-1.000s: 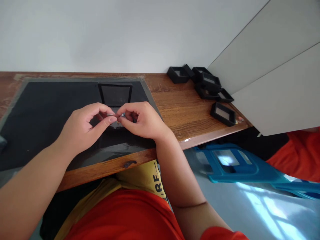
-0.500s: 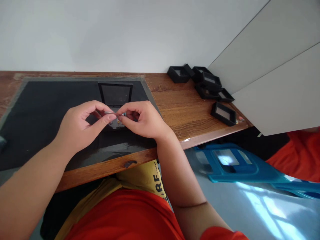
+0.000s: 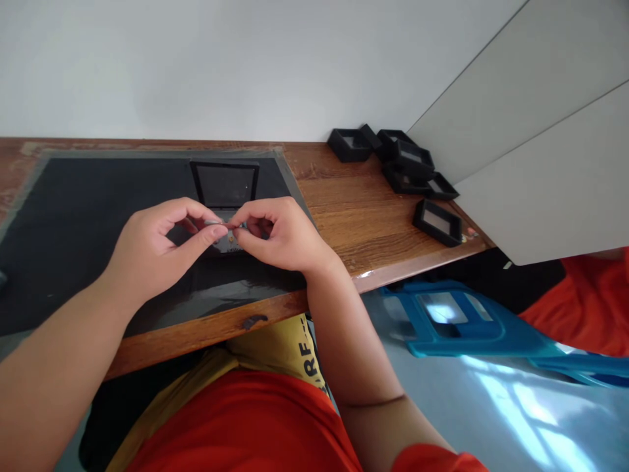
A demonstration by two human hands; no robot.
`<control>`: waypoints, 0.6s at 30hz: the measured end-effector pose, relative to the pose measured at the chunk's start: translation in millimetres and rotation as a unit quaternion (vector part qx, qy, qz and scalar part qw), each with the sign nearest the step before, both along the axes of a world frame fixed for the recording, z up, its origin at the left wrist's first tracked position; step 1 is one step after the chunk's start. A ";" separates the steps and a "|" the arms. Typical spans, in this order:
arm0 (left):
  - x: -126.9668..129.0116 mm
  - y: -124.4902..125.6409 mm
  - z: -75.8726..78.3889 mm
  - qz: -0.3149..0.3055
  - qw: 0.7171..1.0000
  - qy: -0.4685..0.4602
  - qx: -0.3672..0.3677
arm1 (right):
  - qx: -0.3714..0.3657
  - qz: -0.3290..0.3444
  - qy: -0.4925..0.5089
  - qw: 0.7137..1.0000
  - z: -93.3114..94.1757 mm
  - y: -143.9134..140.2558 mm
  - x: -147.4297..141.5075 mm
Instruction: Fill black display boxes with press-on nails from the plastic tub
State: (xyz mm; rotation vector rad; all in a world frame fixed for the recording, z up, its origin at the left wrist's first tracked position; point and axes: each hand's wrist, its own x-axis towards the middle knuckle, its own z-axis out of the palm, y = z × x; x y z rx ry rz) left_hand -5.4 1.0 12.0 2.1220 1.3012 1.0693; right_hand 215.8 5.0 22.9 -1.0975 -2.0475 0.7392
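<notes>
Wooden desktop set against a plain white wall, its near half covered by a black work mat. Both hands meet over the mat's middle, raised a little above it. The left hand pinches one end of a thin metal piece between thumb and forefinger, remaining fingers curled in; the right hand pinches the other end the same way, so the piece is carried between the two fingertip grips rather than lying on the mat. It is too small to identify with certainty, possibly a pin or clasp. Directly under the fingers a small grey item lies on the mat, mostly hidden. Just beyond the hands sits a black square frame box, flat on the mat and within easy reach. Similar black frame boxes are heaped at the desk's far right corner, well apart. A blue plastic stool lies on the floor to the right.
</notes>
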 end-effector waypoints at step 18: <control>-0.1 1.7 -2.2 0.004 1.000 -0.017 0.008 | 0.024 0.000 0.027 0.999 -3.8 0.5 -0.6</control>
